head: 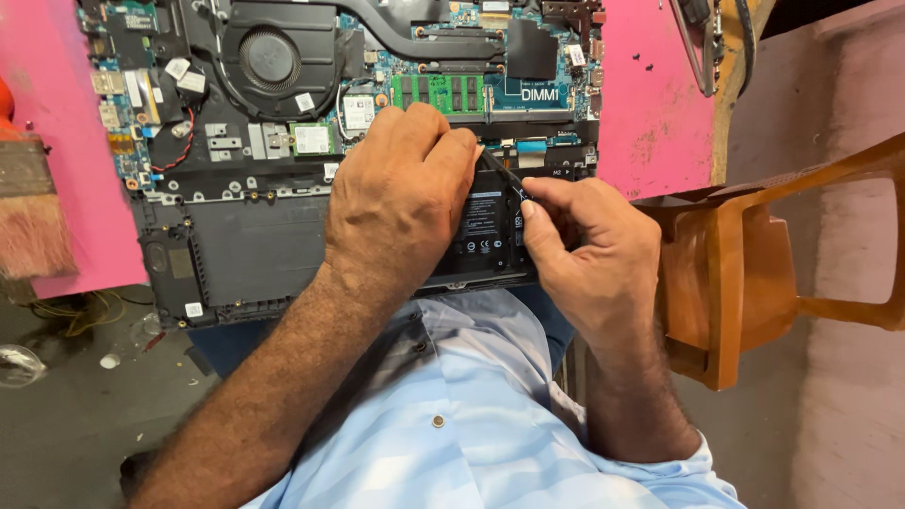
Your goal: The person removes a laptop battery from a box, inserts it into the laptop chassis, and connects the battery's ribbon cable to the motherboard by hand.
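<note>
I see my left hand (401,203) and right hand (594,250), fingers clamped on a thin black tool (500,172), over the open laptop (283,141) at 12 o'clock.

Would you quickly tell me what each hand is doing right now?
Left hand: closed in a loose fist around the thin dark tool, over the open laptop.
Right hand: fingers pinched on the tool's tip beside the black battery.

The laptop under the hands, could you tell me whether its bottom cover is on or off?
Off: the laptop lies open-backed, with its fan, green memory module and black battery exposed.
</note>
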